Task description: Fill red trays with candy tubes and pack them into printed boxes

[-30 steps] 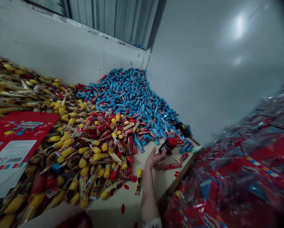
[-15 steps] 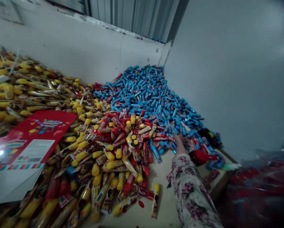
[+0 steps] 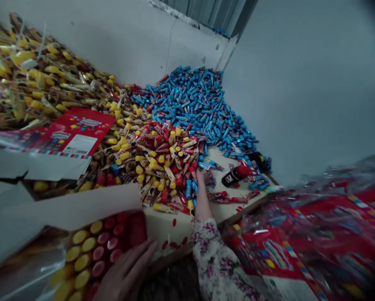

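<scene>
My right hand (image 3: pixel 204 177), in a floral sleeve, reaches into the edge of a heap of wrapped sweets, its fingers among red and blue tubes (image 3: pixel 187 188). Whether it grips any is hidden. My left hand (image 3: pixel 124 271) lies at the bottom, fingers spread against an open cardboard box (image 3: pixel 65 209). The box holds tight rows of tubes with yellow and red caps (image 3: pixel 93 246). A dark bottle with a red cap (image 3: pixel 234 175) lies on the pale board (image 3: pixel 178 228), to the right of my right hand.
A big heap of blue-wrapped sweets (image 3: pixel 200 104) fills the corner against the grey walls (image 3: pixel 300 83). Yellow-capped sweets (image 3: pixel 43 79) spread to the left, beside a red printed carton sheet (image 3: pixel 80 131). Clear plastic over red packaging (image 3: pixel 309 234) lies at the right.
The open box has come into view at lower left with my left hand on it. My right hand has moved left, from the blue heap's edge to the red tubes.
</scene>
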`<state>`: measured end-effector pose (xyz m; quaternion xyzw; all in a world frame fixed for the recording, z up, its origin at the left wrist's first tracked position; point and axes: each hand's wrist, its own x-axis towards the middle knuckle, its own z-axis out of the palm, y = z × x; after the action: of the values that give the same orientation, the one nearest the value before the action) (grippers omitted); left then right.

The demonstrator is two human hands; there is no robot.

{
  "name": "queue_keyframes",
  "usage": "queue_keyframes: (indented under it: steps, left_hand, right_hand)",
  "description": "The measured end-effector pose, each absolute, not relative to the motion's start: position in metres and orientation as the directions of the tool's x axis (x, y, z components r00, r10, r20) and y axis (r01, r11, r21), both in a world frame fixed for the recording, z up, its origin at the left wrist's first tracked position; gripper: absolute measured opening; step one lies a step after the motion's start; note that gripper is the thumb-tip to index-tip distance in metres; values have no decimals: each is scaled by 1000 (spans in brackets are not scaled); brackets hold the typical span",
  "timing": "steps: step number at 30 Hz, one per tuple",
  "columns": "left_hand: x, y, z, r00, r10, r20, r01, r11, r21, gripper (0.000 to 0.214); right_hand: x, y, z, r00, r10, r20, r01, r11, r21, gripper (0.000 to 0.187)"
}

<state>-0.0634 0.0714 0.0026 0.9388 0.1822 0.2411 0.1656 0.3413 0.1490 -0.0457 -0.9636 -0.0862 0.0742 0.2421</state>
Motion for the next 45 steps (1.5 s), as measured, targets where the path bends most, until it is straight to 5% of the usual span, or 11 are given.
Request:
queue_keyframes:
  steps: [6,10,17,22,26,30,33,39,45]
  left_hand:
    - [-21,29,-17,843,515,154,264,-647,715,40]
    - [11,29,-21,831,554,52,302,-528,794,40]
    - [84,69,3,686,719,-112,660,-550,511,41]
    - [138,78,-3,595,783,-183,766,-483,423,37]
    - [143,79,-17,600,775,-198,773,-497,395,33]
    - [122,83,-20,621,757,-203,763,-525,377,39]
    - [107,87,-19,638,739,-217,755,-543,367,40]
    - [104,84,-30,627,729,-273,775,-549,315,35]
    - [116,75,-29,624,743,-242,777,-555,298,37]
  right_hand:
    - [285,111,-50,871,481,-98,349,-748,-564,41]
    - [260,81,-41,766,642,10,493,-578,-651,41]
    - [208,-14,-26,657,661,363,673,-296,-678,36]
    - [190,-40,-50,560,818,129,755,-440,-487,39]
    - [196,-14,-53,551,832,-73,807,-553,-210,47]
    - [210,5,-42,499,854,-149,849,-516,-113,55]
    - [218,3,-36,474,873,-111,861,-486,-148,57]
    - [226,-7,-28,663,748,-26,671,-609,-424,45]
    - [231,12,-16,669,732,-130,671,-670,-319,32]
